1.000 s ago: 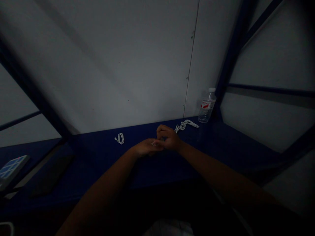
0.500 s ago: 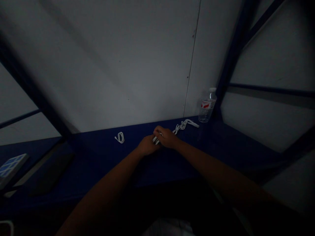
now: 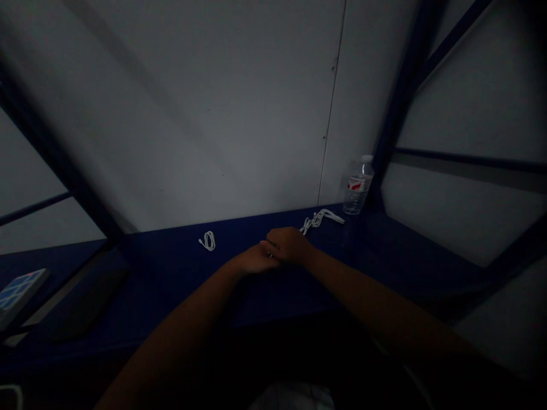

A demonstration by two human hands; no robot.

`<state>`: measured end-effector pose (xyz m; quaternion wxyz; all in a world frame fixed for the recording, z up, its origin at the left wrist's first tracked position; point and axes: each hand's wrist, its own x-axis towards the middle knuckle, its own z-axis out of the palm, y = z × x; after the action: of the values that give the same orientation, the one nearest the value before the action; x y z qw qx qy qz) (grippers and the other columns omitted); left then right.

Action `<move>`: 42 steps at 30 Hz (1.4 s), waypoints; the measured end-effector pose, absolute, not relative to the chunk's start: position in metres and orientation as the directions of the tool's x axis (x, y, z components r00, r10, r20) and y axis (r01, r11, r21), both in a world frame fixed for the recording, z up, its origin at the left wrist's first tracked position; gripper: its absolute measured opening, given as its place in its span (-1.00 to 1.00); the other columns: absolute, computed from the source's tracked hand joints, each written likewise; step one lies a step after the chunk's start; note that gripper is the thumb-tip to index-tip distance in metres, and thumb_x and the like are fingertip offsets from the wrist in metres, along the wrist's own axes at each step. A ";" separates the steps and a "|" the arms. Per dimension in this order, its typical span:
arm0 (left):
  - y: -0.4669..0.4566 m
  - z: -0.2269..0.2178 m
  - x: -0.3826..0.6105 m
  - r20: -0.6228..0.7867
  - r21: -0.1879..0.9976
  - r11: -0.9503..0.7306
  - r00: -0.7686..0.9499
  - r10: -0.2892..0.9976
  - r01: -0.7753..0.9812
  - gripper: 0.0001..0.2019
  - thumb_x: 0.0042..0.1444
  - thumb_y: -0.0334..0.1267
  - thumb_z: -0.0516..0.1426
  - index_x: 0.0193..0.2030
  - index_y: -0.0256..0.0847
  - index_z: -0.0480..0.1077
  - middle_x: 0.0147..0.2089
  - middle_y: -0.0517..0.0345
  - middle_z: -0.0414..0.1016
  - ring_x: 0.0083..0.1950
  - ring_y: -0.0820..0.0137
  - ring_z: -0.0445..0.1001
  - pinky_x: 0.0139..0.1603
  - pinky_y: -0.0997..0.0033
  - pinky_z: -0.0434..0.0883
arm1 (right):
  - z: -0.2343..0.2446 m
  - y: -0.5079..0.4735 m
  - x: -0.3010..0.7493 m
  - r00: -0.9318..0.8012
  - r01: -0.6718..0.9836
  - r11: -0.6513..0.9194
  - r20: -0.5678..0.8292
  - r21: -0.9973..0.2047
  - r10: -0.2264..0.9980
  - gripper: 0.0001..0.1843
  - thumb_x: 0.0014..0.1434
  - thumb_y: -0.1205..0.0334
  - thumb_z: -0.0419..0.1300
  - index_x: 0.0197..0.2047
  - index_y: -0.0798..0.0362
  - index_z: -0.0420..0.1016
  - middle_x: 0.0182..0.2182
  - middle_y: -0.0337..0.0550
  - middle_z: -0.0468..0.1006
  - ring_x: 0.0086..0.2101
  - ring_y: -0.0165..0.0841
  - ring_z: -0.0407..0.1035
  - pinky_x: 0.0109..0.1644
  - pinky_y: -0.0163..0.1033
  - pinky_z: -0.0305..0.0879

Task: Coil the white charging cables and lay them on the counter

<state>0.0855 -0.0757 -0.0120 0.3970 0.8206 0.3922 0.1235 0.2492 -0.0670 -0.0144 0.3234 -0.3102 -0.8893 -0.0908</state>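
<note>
Both my hands meet over the dark blue tabletop near its back edge. My right hand is curled, knuckles up, its fingers closed over a white cable that shows only as a sliver between the hands. My left hand lies against it from the left, fingers closed and touching the same spot. A small coiled white cable lies to the left of my hands. A looser bundle of white cables lies behind and to the right.
A clear plastic water bottle with a red-and-white label stands at the back right against the white wall. Dark blue frame bars rise at both sides. A blue-patterned flat object sits at the far left edge.
My right hand has turned knuckles-up and closed down over the white cable, hiding most of what showed half a second ago. Both hands stay together at the same spot.
</note>
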 end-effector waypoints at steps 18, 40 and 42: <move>-0.083 -0.003 0.093 0.310 0.455 -0.669 0.600 0.738 0.588 -0.64 0.32 -0.10 -0.11 0.05 -0.26 0.33 -0.10 -0.10 0.49 -0.13 0.23 0.45 -0.07 0.32 0.29 | -0.013 -0.049 0.252 -0.150 0.563 0.626 0.678 -0.540 0.720 -0.46 0.24 -0.13 0.05 -0.62 0.06 0.32 -0.68 -0.27 0.34 -0.58 -0.45 0.22 -0.45 -0.30 0.06; -0.056 -0.021 0.079 0.258 0.514 -0.542 0.482 0.837 0.665 -0.62 0.30 0.02 -0.15 -0.29 -0.20 0.30 -0.38 0.16 0.34 -0.37 0.38 0.30 -0.33 0.41 0.17 | -0.050 -0.070 0.452 0.039 0.847 -0.055 -0.041 -0.529 0.998 -0.72 -0.05 0.01 0.29 -0.58 0.05 0.55 -0.58 -0.12 0.53 -0.56 -0.34 0.38 -0.49 -0.28 0.19; -0.054 -0.021 0.076 0.245 0.498 -0.533 0.479 0.843 0.684 -0.61 0.31 0.02 -0.16 -0.27 -0.21 0.30 -0.37 0.14 0.36 -0.36 0.37 0.31 -0.32 0.40 0.18 | -0.047 -0.065 0.452 0.026 0.848 -0.039 -0.032 -0.528 0.999 -0.74 -0.03 0.05 0.27 -0.57 0.06 0.56 -0.61 -0.15 0.51 -0.55 -0.35 0.38 -0.48 -0.29 0.19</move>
<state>0.0765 -0.0544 -0.0212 0.1690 0.8433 0.4526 0.2357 0.4518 -0.0652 -0.0469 0.1861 -0.6918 -0.6677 0.2025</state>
